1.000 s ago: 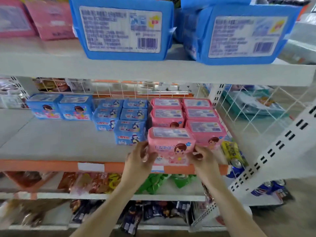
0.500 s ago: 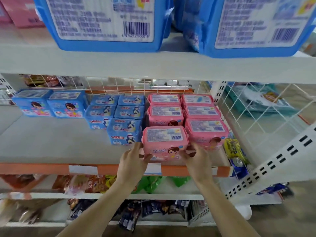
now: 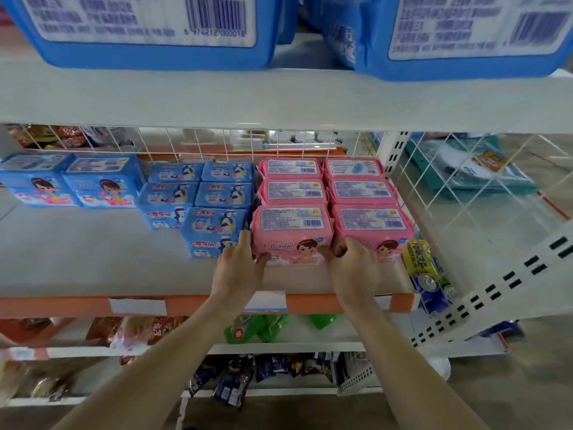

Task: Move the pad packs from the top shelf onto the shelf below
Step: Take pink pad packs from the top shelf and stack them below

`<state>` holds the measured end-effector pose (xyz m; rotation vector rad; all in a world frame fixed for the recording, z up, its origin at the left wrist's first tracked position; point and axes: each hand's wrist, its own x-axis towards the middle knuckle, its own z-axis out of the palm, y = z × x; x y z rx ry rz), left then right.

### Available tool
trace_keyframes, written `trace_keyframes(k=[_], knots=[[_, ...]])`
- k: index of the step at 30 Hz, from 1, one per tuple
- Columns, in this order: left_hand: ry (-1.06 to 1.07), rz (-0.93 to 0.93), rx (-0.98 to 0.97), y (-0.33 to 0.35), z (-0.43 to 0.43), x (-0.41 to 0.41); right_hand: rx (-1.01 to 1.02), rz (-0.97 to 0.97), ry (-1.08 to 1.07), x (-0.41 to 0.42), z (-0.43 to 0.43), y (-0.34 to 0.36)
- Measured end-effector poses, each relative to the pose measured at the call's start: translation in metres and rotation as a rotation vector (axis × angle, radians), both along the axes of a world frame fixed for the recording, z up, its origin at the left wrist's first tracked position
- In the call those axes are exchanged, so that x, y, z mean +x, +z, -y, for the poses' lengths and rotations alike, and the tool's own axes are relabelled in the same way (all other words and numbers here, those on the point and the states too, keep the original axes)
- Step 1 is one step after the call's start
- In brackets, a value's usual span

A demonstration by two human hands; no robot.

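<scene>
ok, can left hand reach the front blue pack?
Probably yes: front blue pack sits just left of the left hand, nothing before it, though that hand grips the pink pack.

Blue packs (image 3: 155, 58) cut off above; labels (image 3: 139, 20) blurred.

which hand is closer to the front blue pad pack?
Left. The left hand sits right beside the front blue pad pack; the right hand is across the pink pack.

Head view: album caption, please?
On the shelf, left hand and right hand grip a pink pad pack beside another pink pack.
</scene>
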<state>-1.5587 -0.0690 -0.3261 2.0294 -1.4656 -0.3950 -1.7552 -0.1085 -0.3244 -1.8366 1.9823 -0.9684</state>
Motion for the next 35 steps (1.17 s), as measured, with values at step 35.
trace_keyframes(k=[35], knots=[[-0.334, 0.55, -0.174, 0.015, 0.011, -0.012, -0.06, -0.199, 0.126, -0.068, 0.013, 0.008]])
